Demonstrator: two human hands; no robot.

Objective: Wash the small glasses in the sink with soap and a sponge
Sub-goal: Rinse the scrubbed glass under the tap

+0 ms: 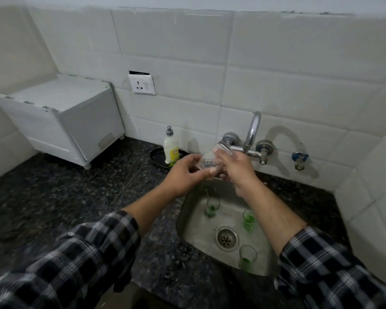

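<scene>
My left hand (187, 173) grips a small clear glass (206, 162) above the back edge of the steel sink (191, 221). My right hand (236, 168) is closed around the glass from the right, its fingers reaching the rim; what it does inside is hidden. Water drips from the glass into the sink. Three small glasses with green liquid stand in the basin: one at the back left (212, 207), one at the right (249, 220), one at the front (247, 256). No sponge is visible.
A soap bottle (171, 147) stands on a dark dish (157, 157) left of the wall tap (252, 134). A white box (62, 117) sits on the dark granite counter (65, 197) at the left. A blue valve (299, 159) is on the tiled wall.
</scene>
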